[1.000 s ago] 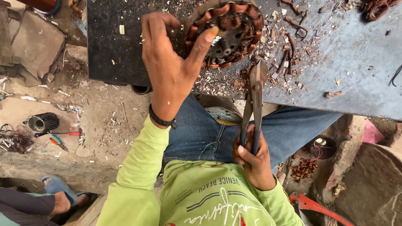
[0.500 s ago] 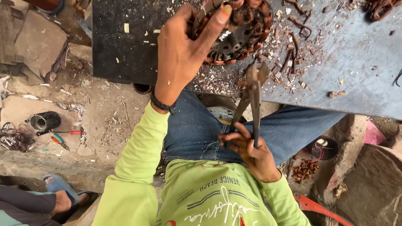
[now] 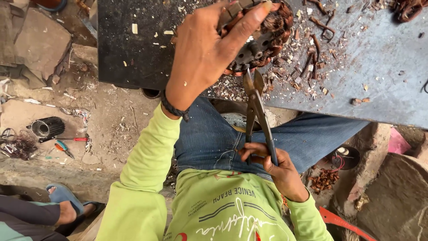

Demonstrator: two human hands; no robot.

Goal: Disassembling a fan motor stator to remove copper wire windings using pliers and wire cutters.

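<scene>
My left hand (image 3: 203, 56) grips a round motor stator (image 3: 263, 38) wound with copper wire, tilting it up at the near edge of a grey metal worktable (image 3: 379, 76). My right hand (image 3: 276, 167) holds the two handles of long metal cutters (image 3: 257, 109) over my lap. The cutter jaws stand slightly apart just under the stator's lower rim, touching or almost touching the copper winding. My fingers hide part of the stator's top.
Copper scraps and chips (image 3: 307, 67) litter the table. A black ribbed motor part (image 3: 47, 127) and small hand tools (image 3: 67, 147) lie on the dirt floor at left. Another person's sandalled foot (image 3: 67, 205) is at bottom left. Stone blocks (image 3: 397, 196) stand at right.
My left hand has lifted and tilted the stator toward me. My right hand has raised the cutters so that the jaws now reach the stator's lower rim.
</scene>
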